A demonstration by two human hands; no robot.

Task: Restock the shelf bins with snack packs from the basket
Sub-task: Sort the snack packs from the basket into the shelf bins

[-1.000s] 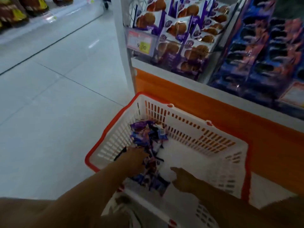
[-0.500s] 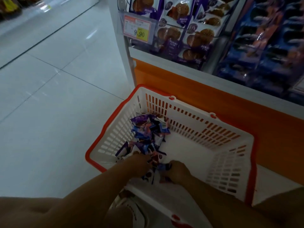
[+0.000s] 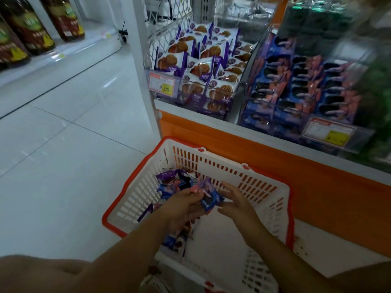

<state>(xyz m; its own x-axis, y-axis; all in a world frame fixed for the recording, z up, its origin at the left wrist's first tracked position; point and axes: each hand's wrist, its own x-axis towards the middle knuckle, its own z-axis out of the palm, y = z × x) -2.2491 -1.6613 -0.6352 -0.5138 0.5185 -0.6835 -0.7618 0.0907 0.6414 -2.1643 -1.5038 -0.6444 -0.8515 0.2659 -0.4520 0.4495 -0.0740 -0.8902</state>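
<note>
Blue-and-pink wrapping shows between the hands: one snack pack (image 3: 209, 199) is held up above the basket (image 3: 232, 172), pinched by the curled fingers and thumb of the left hand (image 3: 186, 206). The right hand (image 3: 236, 200) is just beside it, fingers loosely spread and holding nothing; whether they touch the wrapper I cannot tell. More loose packs (image 3: 173, 182) lie heaped in the basket's left corner, and a few show under the left wrist.

The basket is white slotted plastic with an orange-red rim, standing on the pale floor tiles (image 3: 63, 144) against the shelf's orange base panel (image 3: 296, 182). Its far wall rises between the hands and the shelf. Above the panel, a bin of blue packs (image 3: 296, 92) sits behind a clear front lip bearing a price card (image 3: 328, 132). Left of it is a bin of purple-edged waffle packs (image 3: 203, 77) with a 9.90 tag (image 3: 161, 83), hemmed in by a white post (image 3: 141, 60). Across the aisle, dark bottles (image 3: 31, 28) stand on a low shelf.
</note>
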